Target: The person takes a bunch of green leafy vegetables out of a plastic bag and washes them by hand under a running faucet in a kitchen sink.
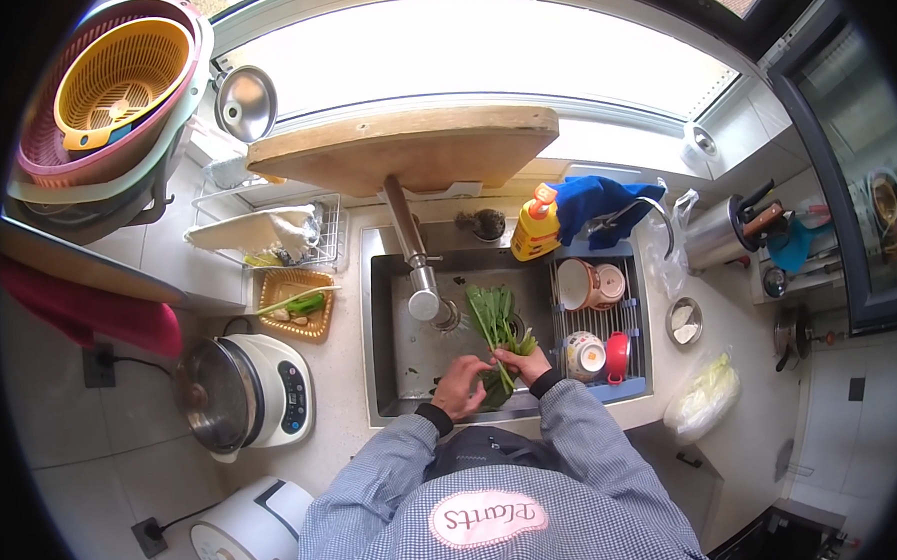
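Observation:
My right hand (526, 364) is closed around the stems of a bunch of leafy greens (490, 312), held over the near part of a stainless steel sink (430, 363). Just left of it, my left hand (461, 388) has bent fingers close to the same stems; whether it pinches one cannot be told. Long green leaves point away from me, and darker leaves hang below the hands near the sink's front edge. The faucet (424, 303) reaches over the basin beyond my hands. Small leaf bits lie on the basin floor.
A rack (630, 313) with bowls covers the sink's right side. Behind it are a yellow bottle (535, 227) and a blue cloth (603, 202). A wooden board (406, 158) stands behind the faucet. Left are a golden tray (263, 326) and an electric cooker (273, 393); right, a bagged cabbage (705, 400).

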Action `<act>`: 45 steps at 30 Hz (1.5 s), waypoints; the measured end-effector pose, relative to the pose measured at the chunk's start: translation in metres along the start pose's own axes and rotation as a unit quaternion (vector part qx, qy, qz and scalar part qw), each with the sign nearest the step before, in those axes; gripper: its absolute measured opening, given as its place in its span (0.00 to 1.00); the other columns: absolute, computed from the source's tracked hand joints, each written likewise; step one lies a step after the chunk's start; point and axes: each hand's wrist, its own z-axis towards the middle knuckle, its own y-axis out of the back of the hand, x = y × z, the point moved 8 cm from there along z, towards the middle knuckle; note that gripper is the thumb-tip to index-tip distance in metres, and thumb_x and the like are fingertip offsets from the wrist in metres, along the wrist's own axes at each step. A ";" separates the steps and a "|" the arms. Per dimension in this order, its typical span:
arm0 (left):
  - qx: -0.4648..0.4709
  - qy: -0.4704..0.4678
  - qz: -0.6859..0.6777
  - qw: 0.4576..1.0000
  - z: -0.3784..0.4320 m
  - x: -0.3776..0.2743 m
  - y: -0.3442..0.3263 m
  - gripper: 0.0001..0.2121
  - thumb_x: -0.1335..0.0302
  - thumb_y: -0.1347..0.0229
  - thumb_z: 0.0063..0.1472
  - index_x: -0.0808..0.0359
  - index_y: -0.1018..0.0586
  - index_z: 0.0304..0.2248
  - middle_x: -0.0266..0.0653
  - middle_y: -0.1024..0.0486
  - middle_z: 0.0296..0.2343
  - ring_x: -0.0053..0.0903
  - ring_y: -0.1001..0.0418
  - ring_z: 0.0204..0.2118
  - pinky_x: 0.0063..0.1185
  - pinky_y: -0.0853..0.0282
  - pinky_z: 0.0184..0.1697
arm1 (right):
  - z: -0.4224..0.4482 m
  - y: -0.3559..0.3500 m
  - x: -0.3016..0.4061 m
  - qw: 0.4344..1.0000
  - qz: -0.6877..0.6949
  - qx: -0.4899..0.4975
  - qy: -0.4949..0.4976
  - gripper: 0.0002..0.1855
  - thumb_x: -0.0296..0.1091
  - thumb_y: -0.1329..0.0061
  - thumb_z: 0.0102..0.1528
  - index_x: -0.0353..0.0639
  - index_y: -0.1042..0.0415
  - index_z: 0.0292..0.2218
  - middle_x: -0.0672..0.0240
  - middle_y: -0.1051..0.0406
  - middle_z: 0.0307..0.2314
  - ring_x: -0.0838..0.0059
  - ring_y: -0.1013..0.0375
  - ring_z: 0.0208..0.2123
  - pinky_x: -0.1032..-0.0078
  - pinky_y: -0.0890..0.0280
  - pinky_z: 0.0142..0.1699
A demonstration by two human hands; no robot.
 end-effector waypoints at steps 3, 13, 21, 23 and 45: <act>-0.049 0.229 -0.278 0.932 -0.004 0.056 -0.022 0.18 0.73 0.45 0.53 0.66 0.33 0.43 0.41 0.31 0.37 0.30 0.31 0.40 0.22 0.37 0.45 | -0.012 -0.010 0.019 0.996 -0.080 0.024 0.000 0.08 0.31 0.48 0.48 0.38 0.29 0.31 0.73 0.30 0.20 0.88 0.43 0.17 0.88 0.50 0.21; -0.154 0.389 -0.591 0.689 0.017 0.106 -0.043 0.17 0.71 0.48 0.57 0.67 0.34 0.44 0.38 0.30 0.40 0.26 0.30 0.39 0.25 0.31 0.41 | -0.023 -0.001 0.009 0.967 -0.186 0.169 -0.042 0.11 0.40 0.53 0.53 0.42 0.29 0.26 0.79 0.34 0.21 0.86 0.40 0.24 0.86 0.46 0.31; -0.142 0.382 -0.756 0.512 0.009 0.107 -0.040 0.15 0.73 0.50 0.58 0.66 0.34 0.45 0.39 0.30 0.40 0.29 0.29 0.40 0.29 0.30 0.42 | -0.031 0.016 0.008 0.974 -0.128 0.175 -0.070 0.12 0.34 0.52 0.52 0.34 0.29 0.35 0.74 0.31 0.24 0.82 0.34 0.29 0.86 0.42 0.38; -0.130 0.387 -0.687 0.601 0.017 0.091 -0.027 0.15 0.72 0.49 0.57 0.67 0.32 0.43 0.38 0.29 0.38 0.28 0.29 0.39 0.28 0.30 0.41 | -0.031 0.016 0.008 0.965 -0.175 0.175 -0.083 0.12 0.35 0.52 0.53 0.35 0.29 0.34 0.75 0.31 0.23 0.84 0.35 0.28 0.87 0.43 0.36; -0.182 0.314 -0.381 0.850 0.027 0.099 -0.001 0.13 0.69 0.45 0.54 0.71 0.25 0.35 0.37 0.24 0.29 0.20 0.29 0.33 0.21 0.35 0.36 | -0.034 0.015 0.019 0.961 -0.210 0.159 -0.087 0.12 0.38 0.51 0.52 0.38 0.27 0.33 0.79 0.32 0.21 0.86 0.38 0.24 0.88 0.47 0.31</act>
